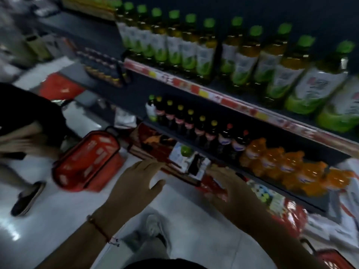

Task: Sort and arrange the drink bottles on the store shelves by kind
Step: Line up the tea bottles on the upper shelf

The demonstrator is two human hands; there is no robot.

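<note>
A: We start with the shelves (223, 96). The upper one carries a long row of tea bottles (204, 53) with green caps, upright and touching shoulder to shoulder. The lower one has dark bottles (194, 127) on its left part and orange bottles (281, 164) to the right of them.

B: And one green-capped stray (151, 111) stands at the far left end of the dark row, so we judge the sorting unfinished. On the floor near the shelf foot sits a red basket (85, 160).

A: Our hands next. The left hand (134, 183) hangs over the floor in front of the lowest level, fingers spread and loose, gripping nothing. The right hand (231, 185) is also spread near the bottom shelf edge; it looks to have hold of nothing, though blur hides the fingertips.

B: Between them lies a white box (186, 162) with a green cap above it; we cannot tell what it is.

A: How would a bottle handle? We think full ones are fairly heavy, stiff plastic, with slick labels. We would take the stray round the body below the shoulder, not by the cap, and lift straight up so its dark neighbour is not knocked over.
</note>
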